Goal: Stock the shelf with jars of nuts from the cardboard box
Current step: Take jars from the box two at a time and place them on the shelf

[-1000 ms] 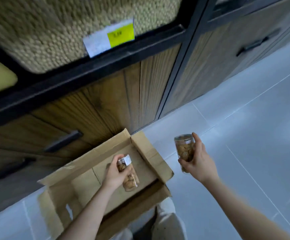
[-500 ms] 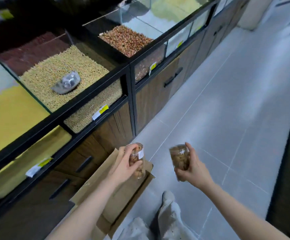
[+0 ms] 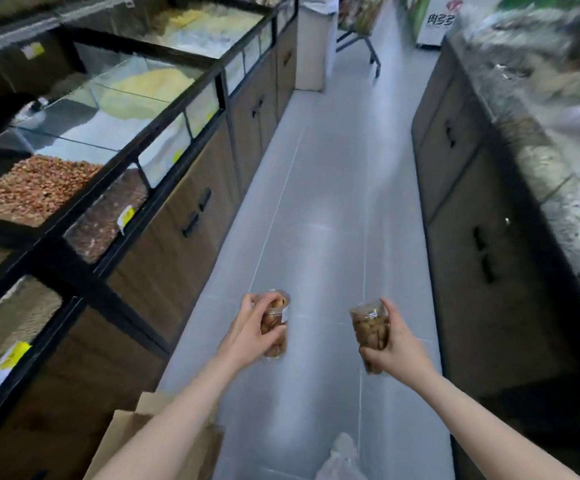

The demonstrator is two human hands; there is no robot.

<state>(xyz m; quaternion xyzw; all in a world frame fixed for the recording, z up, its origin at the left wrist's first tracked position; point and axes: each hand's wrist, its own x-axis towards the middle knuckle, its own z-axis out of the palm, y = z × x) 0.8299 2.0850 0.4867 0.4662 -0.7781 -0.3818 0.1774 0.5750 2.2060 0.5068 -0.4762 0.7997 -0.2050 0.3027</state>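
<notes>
From the head view we see 2 hands out in front, each carrying 1 jar of nuts over the grey floor [image 3: 316, 202] of a shop aisle. Our left hand [image 3: 250, 332] wraps its fingers round the left jar [image 3: 276, 327], which has a clear lid and a small white label on its side. Our right hand [image 3: 390, 344] grips the right jar [image 3: 368, 327] from the side and below. The 2 jars are apart, both roughly upright and clear of any surface.

The cardboard box [image 3: 150, 431] sits low at the left edge, partly behind our left forearm, against the bulk-goods cabinet [image 3: 177, 216] with its glass bins of grains and nuts. On the right runs a counter [image 3: 524, 174] with wooden doors beneath; what lies on top is too blurred to name.

We judge the step in hand to be the carry: both jars are out of the box and none is shelved yet. No shelf for jars is plainly visible, so the next move calls for finding it, then setting each jar down upright, labels outward.
</notes>
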